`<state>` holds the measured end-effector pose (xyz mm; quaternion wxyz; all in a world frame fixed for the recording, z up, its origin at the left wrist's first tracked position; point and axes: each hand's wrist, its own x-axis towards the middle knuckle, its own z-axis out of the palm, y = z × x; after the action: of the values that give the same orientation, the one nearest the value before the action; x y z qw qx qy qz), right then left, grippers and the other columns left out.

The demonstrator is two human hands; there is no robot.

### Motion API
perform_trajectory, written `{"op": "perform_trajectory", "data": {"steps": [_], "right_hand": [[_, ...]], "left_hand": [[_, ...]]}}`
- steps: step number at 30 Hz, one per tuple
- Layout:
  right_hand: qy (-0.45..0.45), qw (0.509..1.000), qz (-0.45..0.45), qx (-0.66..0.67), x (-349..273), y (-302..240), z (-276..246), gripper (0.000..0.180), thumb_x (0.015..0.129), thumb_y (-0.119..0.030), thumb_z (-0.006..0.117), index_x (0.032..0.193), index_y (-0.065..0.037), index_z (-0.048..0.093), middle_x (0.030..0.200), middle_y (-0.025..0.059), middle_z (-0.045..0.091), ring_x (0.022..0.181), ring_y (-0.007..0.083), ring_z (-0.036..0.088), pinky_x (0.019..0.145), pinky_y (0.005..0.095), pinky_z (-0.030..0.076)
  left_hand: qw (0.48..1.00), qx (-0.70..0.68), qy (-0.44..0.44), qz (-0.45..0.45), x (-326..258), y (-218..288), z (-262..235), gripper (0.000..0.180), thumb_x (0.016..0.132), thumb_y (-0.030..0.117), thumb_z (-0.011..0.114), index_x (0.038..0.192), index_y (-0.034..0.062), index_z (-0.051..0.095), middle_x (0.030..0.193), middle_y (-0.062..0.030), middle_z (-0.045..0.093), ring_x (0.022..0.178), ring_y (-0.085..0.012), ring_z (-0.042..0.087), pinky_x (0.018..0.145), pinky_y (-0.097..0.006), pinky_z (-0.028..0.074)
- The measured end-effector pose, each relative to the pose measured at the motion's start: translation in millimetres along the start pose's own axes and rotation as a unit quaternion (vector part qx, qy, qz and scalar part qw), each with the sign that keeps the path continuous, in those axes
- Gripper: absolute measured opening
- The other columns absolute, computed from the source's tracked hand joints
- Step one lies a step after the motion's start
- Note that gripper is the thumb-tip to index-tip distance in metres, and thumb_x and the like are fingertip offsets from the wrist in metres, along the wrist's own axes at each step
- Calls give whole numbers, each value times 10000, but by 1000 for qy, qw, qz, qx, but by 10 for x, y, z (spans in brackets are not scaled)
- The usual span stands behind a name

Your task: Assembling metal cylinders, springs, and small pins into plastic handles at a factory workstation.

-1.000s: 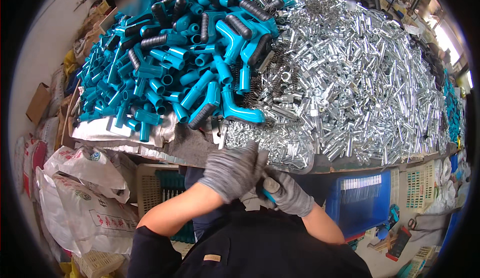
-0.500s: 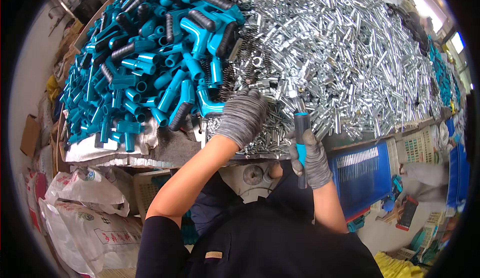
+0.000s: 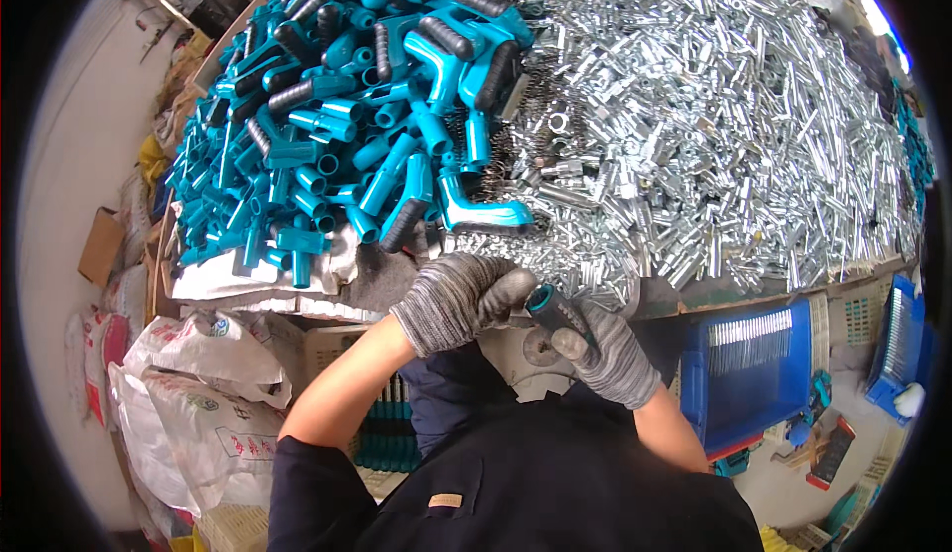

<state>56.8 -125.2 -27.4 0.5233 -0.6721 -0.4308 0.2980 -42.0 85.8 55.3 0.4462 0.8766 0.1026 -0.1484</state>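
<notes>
My right hand (image 3: pixel 610 362), in a grey knit glove, is closed around a black and teal handle (image 3: pixel 567 316). Its round teal-rimmed end points up and left. Close to that end, my left hand (image 3: pixel 461 299), gloved alike, has its fingers curled together. What they hold, if anything, is hidden. Beyond my left hand lies a teal pistol-grip handle (image 3: pixel 481 213) with a black underside, at the edge of a heap of teal handles (image 3: pixel 327 125). Small silvery metal parts (image 3: pixel 570 259) are scattered on the bench just past both hands.
A large pile of shiny metal fittings and rods (image 3: pixel 734 125) covers the bench's right side. Below its edge stands a blue bin (image 3: pixel 744 383) with a row of metal rods. White woven sacks (image 3: pixel 198 423) slump at lower left. Dark springs (image 3: pixel 526 145) lie between the heaps.
My left hand has come back from the small parts toward the handle in my right hand. The handle has moved lower and tilted left. The metal fitting at its top no longer shows.
</notes>
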Motion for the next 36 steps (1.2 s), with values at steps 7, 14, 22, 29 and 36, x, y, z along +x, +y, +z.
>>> {"op": "perform_trajectory", "data": {"steps": [7,14,22,29,36], "right_hand": [[38,996,72,48,123,38,52,503,886,-456,569,1005,32,583,693,152,574,649,309,560,637,399,443],[55,996,43,-60,97,203,44,688,874,-517,551,1166,105,520,979,278,604,930,394,594,851,419,464],[44,993,42,-106,68,-115,-18,674,862,-551,556,1119,72,560,915,237,630,877,389,613,810,419,476],[18,982,21,-186,36,-90,121,706,858,-585,529,1136,62,573,899,236,643,840,375,628,779,414,496],[-188,874,208,396,106,-353,-24,742,816,-613,600,1145,46,506,739,62,558,570,165,592,445,272,495]], "left_hand": [[798,375,466,-75,183,-1035,-187,464,877,234,609,1275,57,448,1049,-176,626,892,-344,619,754,-402,494],[901,-130,400,108,-181,-582,-245,367,904,168,614,1196,10,457,927,-56,588,818,-138,551,727,-297,463],[979,-111,171,23,-310,-10,-608,405,900,260,635,1139,-59,562,875,-83,620,744,-117,583,666,-270,489],[996,81,20,-18,-124,53,-524,356,942,319,544,1083,-3,594,883,-128,650,805,-190,642,677,-351,503],[893,-113,353,255,279,-63,-22,343,754,346,722,939,96,576,1434,-176,359,1285,-380,396,1107,-528,196]]}}
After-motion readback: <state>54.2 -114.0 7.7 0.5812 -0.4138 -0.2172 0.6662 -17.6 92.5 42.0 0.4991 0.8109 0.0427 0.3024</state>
